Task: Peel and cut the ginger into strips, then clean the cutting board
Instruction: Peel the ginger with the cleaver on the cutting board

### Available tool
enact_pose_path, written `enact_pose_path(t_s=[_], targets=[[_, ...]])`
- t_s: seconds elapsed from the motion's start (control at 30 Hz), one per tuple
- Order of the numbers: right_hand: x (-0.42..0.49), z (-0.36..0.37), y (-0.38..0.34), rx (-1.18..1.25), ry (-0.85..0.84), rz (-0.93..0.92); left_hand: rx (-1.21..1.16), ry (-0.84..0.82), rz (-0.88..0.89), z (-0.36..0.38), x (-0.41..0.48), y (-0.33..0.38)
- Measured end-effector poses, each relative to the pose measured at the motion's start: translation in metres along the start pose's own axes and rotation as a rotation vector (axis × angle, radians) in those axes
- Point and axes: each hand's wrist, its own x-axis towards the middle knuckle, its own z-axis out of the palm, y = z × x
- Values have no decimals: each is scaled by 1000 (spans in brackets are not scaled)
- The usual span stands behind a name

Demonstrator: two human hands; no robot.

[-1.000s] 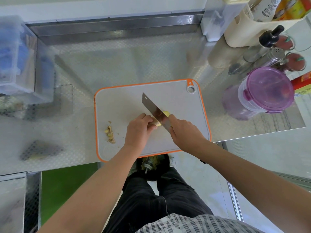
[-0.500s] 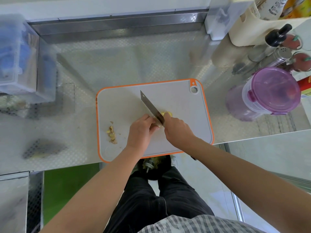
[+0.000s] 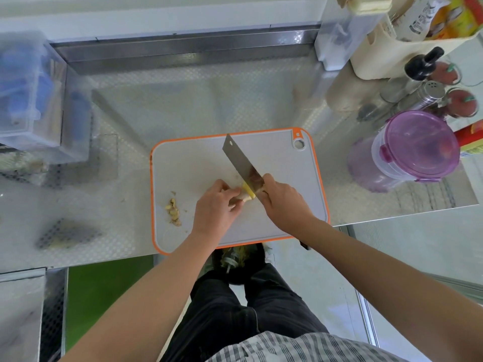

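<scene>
- The pale yellow knob of ginger (image 3: 247, 193) sits between the two hands over the grey plastic cutting board with the orange rim (image 3: 183, 158). The left hand (image 3: 217, 205) has its fingers curled round one end of it. The right hand (image 3: 283, 202) is wrapped tightly round the heel of the broad steel cleaver (image 3: 241, 163).
- The blade meets the ginger just beside the left fingertips. A slip on the wet, cut face could carry the edge straight into them.
- The right hand chokes up so far that its fingers lie against the blade itself. If the cleaver twists, they could slide onto the edge.
- The ginger piece is small and only its near end is pinched. It could roll or pop free under pressure, and the cut would wander.
- I cannot tell whether the ginger rests on the board or is lifted clear of it. If it is lifted, the stroke has no support behind it.
- The small heap of tan peelings (image 3: 173, 211) lies well to the outer side of the left hand. A careless sweep could scatter it off the board.
</scene>
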Motion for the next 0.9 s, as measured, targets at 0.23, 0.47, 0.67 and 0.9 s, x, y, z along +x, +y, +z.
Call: enact_pose_path(t_s=[0.23, 0.47, 0.67, 0.9], targets=[[-15, -6, -7, -99, -50, -26, 6, -6, 3, -2, 2, 1], [-16, -1, -10, -169, -102, 9, -1, 3, 4, -1, 2, 2], [-11, 4, -19, -216, -87, 24, -8, -12, -4, -1, 6, 1], [-25, -2, 3, -47, -5, 53, -36, -21, -4, -3, 4, 1]])
